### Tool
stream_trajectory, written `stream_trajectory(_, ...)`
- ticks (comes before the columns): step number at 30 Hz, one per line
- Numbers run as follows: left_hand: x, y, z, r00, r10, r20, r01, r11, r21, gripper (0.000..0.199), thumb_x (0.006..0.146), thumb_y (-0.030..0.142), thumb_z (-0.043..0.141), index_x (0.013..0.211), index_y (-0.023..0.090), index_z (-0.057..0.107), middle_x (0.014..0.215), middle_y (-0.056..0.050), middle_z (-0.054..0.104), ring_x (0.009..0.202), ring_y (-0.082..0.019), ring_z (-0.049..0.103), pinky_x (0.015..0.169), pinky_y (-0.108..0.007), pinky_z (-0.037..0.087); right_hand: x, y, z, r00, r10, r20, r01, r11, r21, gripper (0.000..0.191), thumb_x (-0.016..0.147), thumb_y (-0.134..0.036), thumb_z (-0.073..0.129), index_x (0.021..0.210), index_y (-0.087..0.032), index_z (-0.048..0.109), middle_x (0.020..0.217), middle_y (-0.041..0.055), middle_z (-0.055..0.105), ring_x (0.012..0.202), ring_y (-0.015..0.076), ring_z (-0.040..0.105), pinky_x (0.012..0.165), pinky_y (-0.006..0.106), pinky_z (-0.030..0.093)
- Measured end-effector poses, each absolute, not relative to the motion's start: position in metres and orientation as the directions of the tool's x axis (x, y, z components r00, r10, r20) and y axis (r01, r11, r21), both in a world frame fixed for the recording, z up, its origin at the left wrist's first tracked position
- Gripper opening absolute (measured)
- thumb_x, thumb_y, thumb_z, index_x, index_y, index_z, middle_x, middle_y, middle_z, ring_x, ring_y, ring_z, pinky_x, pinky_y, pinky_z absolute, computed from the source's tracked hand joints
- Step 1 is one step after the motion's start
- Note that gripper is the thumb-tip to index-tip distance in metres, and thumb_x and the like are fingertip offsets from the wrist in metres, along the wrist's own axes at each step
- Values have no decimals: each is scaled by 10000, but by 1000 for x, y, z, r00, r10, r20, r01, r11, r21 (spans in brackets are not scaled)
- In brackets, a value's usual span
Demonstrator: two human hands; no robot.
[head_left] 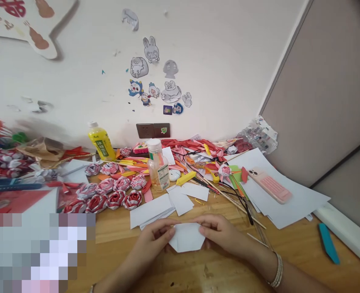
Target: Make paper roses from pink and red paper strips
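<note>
A small white piece of paper (187,238) with slanted lower corners is held up between my two hands, a crease line showing near its left side. My left hand (159,236) pinches its left edge, thumb in front and fingers behind. On the opposite edge my right hand (214,232) grips in the same way, thumb on the near face. Just beyond lies a stack of cut white paper pieces (152,209), with more loose white slips (195,190) beside it.
Rolled paper roses (115,199) sit left of a clear bottle (158,171). Behind them stands a yellow drink bottle (102,142). Coloured paper strips and thin sticks cover the back. At right, a pink phone (269,186) rests on white sheets (283,211), near a teal tool (329,244).
</note>
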State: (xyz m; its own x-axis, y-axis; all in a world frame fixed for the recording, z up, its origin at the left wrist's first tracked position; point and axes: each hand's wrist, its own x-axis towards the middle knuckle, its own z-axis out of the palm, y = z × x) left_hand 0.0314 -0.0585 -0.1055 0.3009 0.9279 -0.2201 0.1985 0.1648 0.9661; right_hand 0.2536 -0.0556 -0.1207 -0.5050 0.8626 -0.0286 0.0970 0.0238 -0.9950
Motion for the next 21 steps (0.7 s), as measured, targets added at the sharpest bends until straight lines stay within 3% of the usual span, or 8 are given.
stream_trajectory(5, 32, -60, -103, 271, 933, -236, 167, 196, 966, 452, 604, 558, 687, 813, 158, 683, 682, -9, 660, 548, -133, 563, 546, -264, 455, 249, -54, -127, -455, 890, -22, 10, -19, -1000, 366, 775, -482, 621, 970, -184, 702, 741, 22, 653, 518, 102, 569, 483, 218, 479)
stream_trajectory(8, 32, -60, -102, 274, 932, -236, 167, 195, 966, 414, 611, 534, 687, 784, 158, 690, 661, -8, 657, 549, -134, 567, 573, -272, 460, 249, -55, -126, -423, 906, 12, 52, 38, -998, 337, 782, -474, 614, 904, -179, 721, 784, 44, 679, 541, 119, 593, 491, 232, 489)
stream_trajectory(11, 32, -60, -99, 302, 919, -251, 146, 216, 965, 423, 639, 551, 655, 793, 158, 675, 605, 6, 632, 541, -136, 569, 584, -273, 461, 250, -56, -122, -425, 896, 132, 171, 222, -960, 278, 834, -409, 563, 905, -200, 732, 807, 52, 712, 617, 142, 628, 546, 241, 496)
stream_trajectory(16, 35, -61, -101, 259, 940, -221, 234, 161, 959, 374, 636, 531, 647, 696, 163, 618, 614, 4, 614, 573, -149, 573, 549, -258, 456, 252, -59, -120, -550, 767, 331, 336, 566, -753, 323, 914, -313, 417, 1000, -213, 713, 801, 62, 732, 690, 162, 646, 643, 271, 476)
stream_trajectory(21, 37, -66, -108, 231, 971, -68, 352, -18, 936, 257, 685, 394, 601, 804, 176, 665, 766, -38, 696, 703, -183, 614, 652, -276, 486, 250, -61, -115, -521, 810, 271, 370, 500, -783, 422, 839, -468, 524, 1129, -183, 640, 898, 76, 716, 761, 182, 642, 675, 277, 466)
